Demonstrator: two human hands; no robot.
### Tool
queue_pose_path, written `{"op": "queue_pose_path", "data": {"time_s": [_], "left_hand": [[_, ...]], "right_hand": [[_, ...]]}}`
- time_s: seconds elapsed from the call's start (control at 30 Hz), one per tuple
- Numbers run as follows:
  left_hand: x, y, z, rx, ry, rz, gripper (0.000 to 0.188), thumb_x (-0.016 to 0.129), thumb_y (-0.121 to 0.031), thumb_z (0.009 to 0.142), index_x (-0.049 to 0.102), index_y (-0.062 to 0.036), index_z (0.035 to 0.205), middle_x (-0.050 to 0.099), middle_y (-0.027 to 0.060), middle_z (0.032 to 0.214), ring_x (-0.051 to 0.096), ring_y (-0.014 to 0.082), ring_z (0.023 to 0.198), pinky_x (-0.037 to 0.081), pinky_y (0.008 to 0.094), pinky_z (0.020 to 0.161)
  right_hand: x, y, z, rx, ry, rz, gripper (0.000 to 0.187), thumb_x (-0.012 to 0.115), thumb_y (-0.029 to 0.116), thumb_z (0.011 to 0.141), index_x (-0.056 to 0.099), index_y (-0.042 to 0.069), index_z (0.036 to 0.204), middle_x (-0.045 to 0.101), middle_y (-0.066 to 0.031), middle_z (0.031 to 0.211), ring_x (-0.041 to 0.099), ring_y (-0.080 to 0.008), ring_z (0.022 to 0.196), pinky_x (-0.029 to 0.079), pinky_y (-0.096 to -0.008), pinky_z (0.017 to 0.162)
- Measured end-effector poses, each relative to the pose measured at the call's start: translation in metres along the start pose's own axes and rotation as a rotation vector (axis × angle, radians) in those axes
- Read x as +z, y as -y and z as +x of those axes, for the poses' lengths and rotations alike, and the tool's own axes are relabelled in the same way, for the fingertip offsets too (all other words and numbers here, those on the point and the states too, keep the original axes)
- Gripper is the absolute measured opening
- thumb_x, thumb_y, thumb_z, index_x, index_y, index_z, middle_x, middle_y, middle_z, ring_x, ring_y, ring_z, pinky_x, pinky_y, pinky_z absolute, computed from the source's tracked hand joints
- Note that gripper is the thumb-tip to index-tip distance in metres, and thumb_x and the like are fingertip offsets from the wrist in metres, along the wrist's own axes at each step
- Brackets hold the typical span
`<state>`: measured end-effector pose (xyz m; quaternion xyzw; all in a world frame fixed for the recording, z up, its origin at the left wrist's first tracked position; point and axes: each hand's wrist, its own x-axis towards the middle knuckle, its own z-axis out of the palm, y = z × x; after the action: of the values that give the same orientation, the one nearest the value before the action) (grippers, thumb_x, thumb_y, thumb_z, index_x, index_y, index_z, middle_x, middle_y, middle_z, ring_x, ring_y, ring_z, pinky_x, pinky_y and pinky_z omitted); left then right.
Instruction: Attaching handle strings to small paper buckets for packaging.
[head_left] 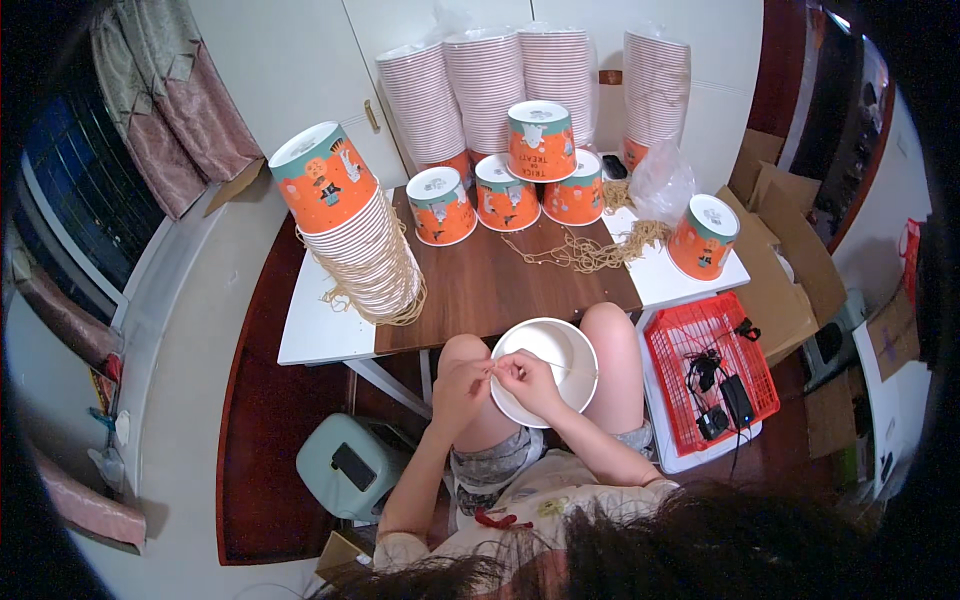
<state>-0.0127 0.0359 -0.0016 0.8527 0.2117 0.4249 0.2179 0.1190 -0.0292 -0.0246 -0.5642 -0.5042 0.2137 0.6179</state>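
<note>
A white-lined paper bucket (562, 335) rests in my lap between my thighs, its open mouth facing up. At its left rim the fingertips of both hands meet. My left hand (463, 392) is pinched closed just outside the rim; what it holds is too small to make out. My right hand (530, 384) reaches over the bucket's mouth with its fingers closed in a pinch. A thin cord (556, 366) seems to run from those fingers across the inside of the bucket towards the right wall. Finger contact with the cord is partly hidden.
On the table (470, 290), a leaning stack of cord-handled buckets (362, 245) stands left, several upturned orange buckets (508, 205) behind, and loose cord (590, 255) right. Wrapped bucket stacks (485, 90) line the back. A red basket (665, 345) with adapters sits right; a grey-green stool (340, 465) left.
</note>
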Motion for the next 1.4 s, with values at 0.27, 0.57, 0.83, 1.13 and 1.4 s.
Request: {"op": "queue_pose_path", "data": {"time_s": [0.27,0.57,0.83,1.13,1.4], "left_hand": [[0.003,-0.002,0.001,-0.102,-0.015,-0.083,0.012,0.063,0.0,0.068,0.053,-0.005,0.074,0.063,0.0077,0.084,0.06,0.0223,0.074,0.049,0.0316,0.063],[0.012,0.005,-0.003,0.038,-0.118,0.031,0.013,0.065,-0.002,0.069,0.053,-0.007,0.072,0.061,0.0055,0.081,0.059,0.0211,0.071,0.047,0.0279,0.055],[0.018,0.012,-0.007,-0.27,-0.133,-0.513,0.021,0.062,0.007,0.069,0.045,-0.0052,0.07,0.053,0.0058,0.082,0.056,0.015,0.075,0.045,0.0239,0.065],[0.019,0.025,-0.008,-0.41,-0.052,-0.891,0.028,0.061,0.013,0.067,0.041,-0.0071,0.068,0.045,0.0028,0.087,0.056,0.0135,0.078,0.046,0.025,0.072],[0.015,0.02,-0.006,-0.58,-0.013,-1.161,0.026,0.054,0.015,0.07,0.039,-0.007,0.07,0.044,0.0024,0.082,0.051,0.0143,0.08,0.044,0.0251,0.076]], "right_hand": [[-0.001,-0.001,0.001,0.02,0.014,0.005,0.009,0.062,0.011,0.074,0.062,0.004,0.08,0.053,-0.0034,0.067,0.046,-0.0089,0.054,0.038,-0.0219,0.05],[-0.002,0.002,0.0,0.023,0.016,-0.007,0.011,0.063,0.013,0.074,0.061,0.003,0.079,0.055,-0.0042,0.068,0.047,-0.0094,0.054,0.039,-0.0224,0.05],[-0.003,0.0,0.0,-0.004,0.025,-0.057,0.011,0.063,0.014,0.073,0.061,0.003,0.077,0.056,-0.0052,0.069,0.05,-0.0125,0.055,0.041,-0.0245,0.051],[-0.005,0.008,-0.001,-0.05,0.022,-0.116,0.008,0.063,0.008,0.072,0.06,0.002,0.076,0.055,-0.0051,0.069,0.049,-0.0105,0.057,0.04,-0.0226,0.053],[-0.005,0.0,-0.001,-0.022,0.056,-0.074,0.01,0.064,0.013,0.073,0.061,0.004,0.078,0.056,-0.0052,0.07,0.05,-0.013,0.056,0.041,-0.0242,0.052]]}}
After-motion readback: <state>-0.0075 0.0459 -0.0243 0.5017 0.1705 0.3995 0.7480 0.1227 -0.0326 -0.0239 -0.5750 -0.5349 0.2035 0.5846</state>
